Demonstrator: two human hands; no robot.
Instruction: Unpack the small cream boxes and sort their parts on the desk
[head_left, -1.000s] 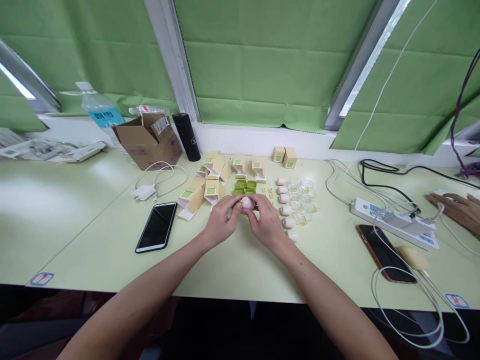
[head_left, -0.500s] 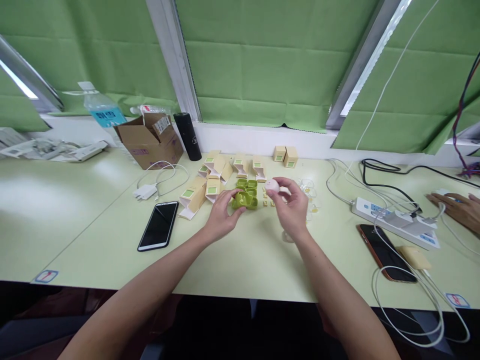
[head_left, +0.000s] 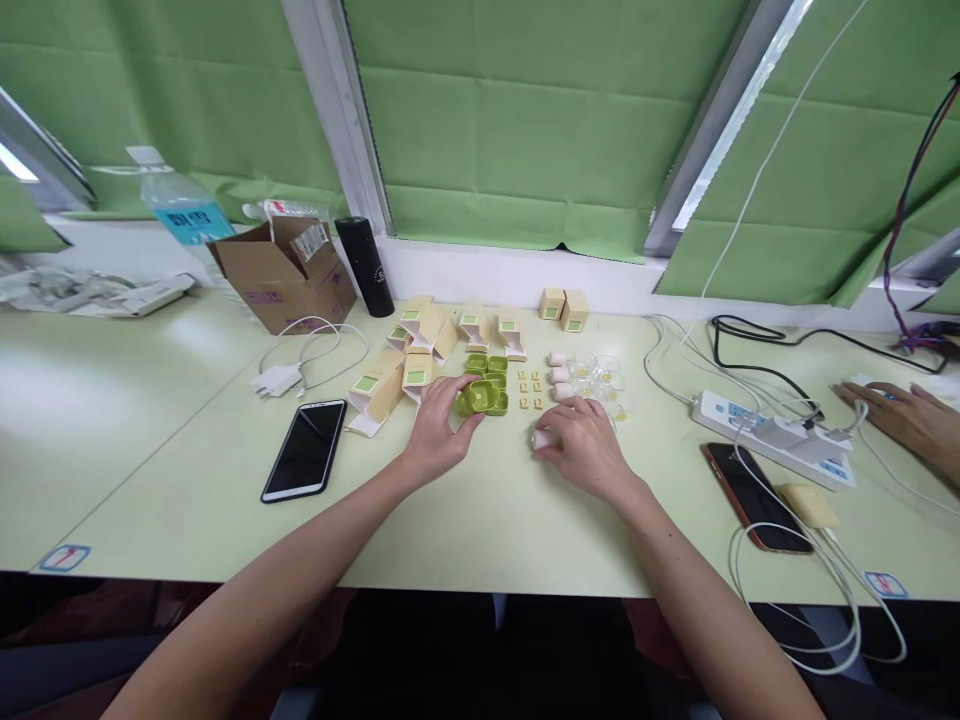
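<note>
Bare arms on both sides here! The left forearm (head_left: 300,560) runs smooth, slim at the wrist, broadening toward the elbow; the right forearm (head_left: 694,575) is just the same shape, and look, a tiny spot (head_left: 670,534) marks its skin! Over to the left hand (head_left: 437,432), bare, slender-fingered, and the right hand (head_left: 585,448), bare as well! Nails, too small to make out. Down below, too dark to tell clothing from shadow!
</note>
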